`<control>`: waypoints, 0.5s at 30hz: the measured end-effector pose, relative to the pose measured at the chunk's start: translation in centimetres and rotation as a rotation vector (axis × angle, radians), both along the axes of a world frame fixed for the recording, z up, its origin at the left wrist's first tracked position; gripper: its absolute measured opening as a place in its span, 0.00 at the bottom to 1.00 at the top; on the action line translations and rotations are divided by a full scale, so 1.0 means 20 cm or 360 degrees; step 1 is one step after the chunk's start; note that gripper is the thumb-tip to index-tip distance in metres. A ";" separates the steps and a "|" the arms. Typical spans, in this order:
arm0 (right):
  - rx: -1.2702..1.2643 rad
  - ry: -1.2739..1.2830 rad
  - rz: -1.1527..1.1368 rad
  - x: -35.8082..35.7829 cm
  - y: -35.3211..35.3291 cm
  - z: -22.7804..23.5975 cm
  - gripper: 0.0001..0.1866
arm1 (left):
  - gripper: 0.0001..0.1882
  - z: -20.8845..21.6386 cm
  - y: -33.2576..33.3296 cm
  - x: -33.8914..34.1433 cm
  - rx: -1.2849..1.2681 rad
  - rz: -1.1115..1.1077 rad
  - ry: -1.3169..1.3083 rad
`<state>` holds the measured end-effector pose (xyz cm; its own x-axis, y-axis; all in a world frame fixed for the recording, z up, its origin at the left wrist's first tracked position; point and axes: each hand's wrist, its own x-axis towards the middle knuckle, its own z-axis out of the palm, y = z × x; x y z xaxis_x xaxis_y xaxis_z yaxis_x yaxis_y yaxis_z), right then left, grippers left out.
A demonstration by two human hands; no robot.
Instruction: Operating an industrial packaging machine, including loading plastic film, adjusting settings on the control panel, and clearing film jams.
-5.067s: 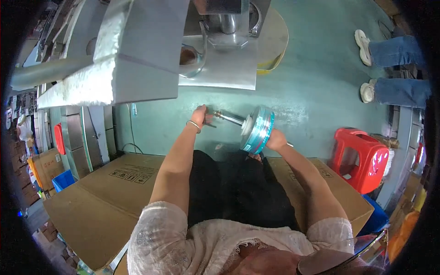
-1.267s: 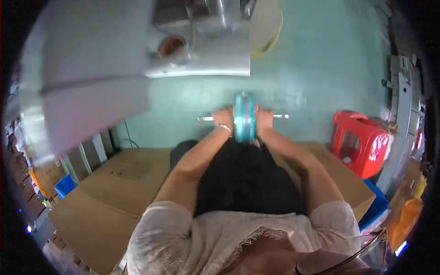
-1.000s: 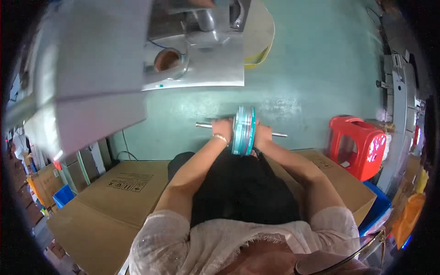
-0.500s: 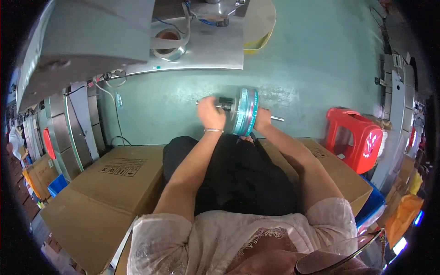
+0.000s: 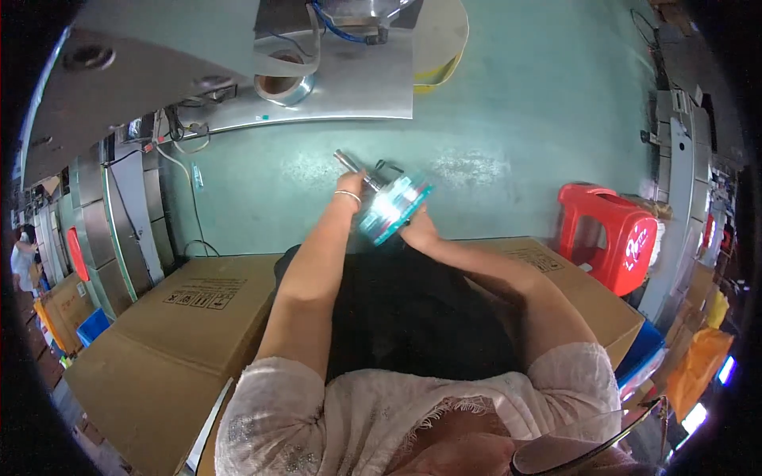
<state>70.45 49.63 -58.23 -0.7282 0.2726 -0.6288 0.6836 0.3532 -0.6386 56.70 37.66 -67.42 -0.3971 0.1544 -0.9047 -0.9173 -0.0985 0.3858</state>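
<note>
Over my lap, a shiny roll of printed teal and pink film (image 5: 390, 208) sits on a metal shaft (image 5: 348, 161). The shaft tilts, its bare end pointing up and to the left. My left hand (image 5: 354, 186) is closed around the shaft on the roll's left side. On the roll's lower right side, my right hand (image 5: 421, 231) is closed at its core, and its fingers are partly hidden by the roll. A small black fitting (image 5: 388, 166) shows above the shaft beside the roll. Glare and motion smear the roll's surface.
Cardboard boxes (image 5: 151, 317) flank my legs. A red plastic stool (image 5: 615, 234) stands at the right. Ahead, a metal machine table (image 5: 357, 87) bears a roll of tape (image 5: 290, 91). A pale yellow-rimmed container (image 5: 444, 71) stands beside it. Grey machine housing (image 5: 159, 59) overhangs the upper left.
The roll and shaft have turned from nearly level to tilted, left end up, and shifted left. My right hand has moved left and down with them; the shaft's right end no longer shows.
</note>
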 end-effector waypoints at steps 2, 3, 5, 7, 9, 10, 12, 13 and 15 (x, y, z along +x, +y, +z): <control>-0.0083 0.0139 -0.0021 0.00 -0.07 -0.01 0.43 | 0.09 -0.09 -0.05 -0.06 0.0194 -0.0004 -0.0169; -0.0190 0.0129 -0.0118 0.01 -0.07 0.00 0.44 | 0.09 -0.05 0.02 -0.07 0.0213 -0.0033 -0.0181; -0.0361 0.0101 -0.0353 -0.01 -0.08 0.11 0.44 | 0.11 0.05 0.07 -0.10 0.0158 -0.0175 -0.0271; -0.0360 -0.0603 0.0038 -0.08 -0.07 0.29 0.39 | 0.14 0.08 0.01 -0.13 0.0177 -0.0347 -0.0186; -0.0576 -0.0565 0.0046 -0.13 -0.08 0.36 0.39 | 0.15 0.13 -0.02 -0.18 0.0067 -0.0576 -0.0162; -0.0785 -0.0536 0.0046 -0.15 -0.08 0.38 0.40 | 0.17 0.12 -0.04 -0.20 0.0100 -0.0527 -0.0175; -0.0976 -0.0277 -0.0068 -0.02 -0.09 0.15 0.33 | 0.17 0.16 0.02 -0.18 0.0140 -0.0552 -0.0180; -0.0552 0.0287 0.0745 0.07 -0.03 -0.01 0.27 | 0.17 0.18 0.04 -0.17 0.0163 -0.0546 -0.0181; -0.0270 0.0591 0.1065 0.21 0.07 -0.18 0.11 | 0.16 0.15 0.02 -0.13 0.0169 -0.0551 -0.0067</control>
